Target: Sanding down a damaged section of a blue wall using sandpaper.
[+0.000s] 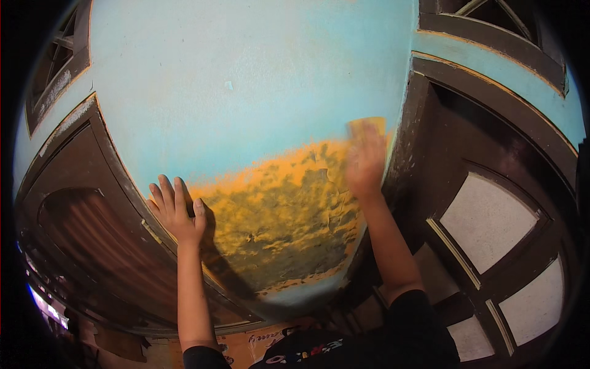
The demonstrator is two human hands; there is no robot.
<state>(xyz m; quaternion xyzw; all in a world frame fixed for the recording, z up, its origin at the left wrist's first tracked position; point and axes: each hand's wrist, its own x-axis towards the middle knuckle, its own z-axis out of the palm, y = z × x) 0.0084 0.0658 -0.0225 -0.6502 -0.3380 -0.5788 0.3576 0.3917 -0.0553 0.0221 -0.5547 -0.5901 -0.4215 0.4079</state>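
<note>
My right hand (366,166) is blurred and presses a yellow sheet, probably sandpaper (368,125), against the wall near its right corner, with the sheet showing past the fingertips. At the left edge of the same wall, my left hand (179,212) lies with its fingers spread and nothing in it. The painted wall (258,110) is pale blue above. Between and below my hands is a worn patch (276,217) of orange, yellow and dark grey, with cracks on its right side.
A brown wooden door (78,212) in its frame stands left of the wall. On the right is a dark brown door with pale panels (489,221). Framed openings with crossed bars (488,14) are above the doors. An orange printed sheet (249,346) lies low behind my body.
</note>
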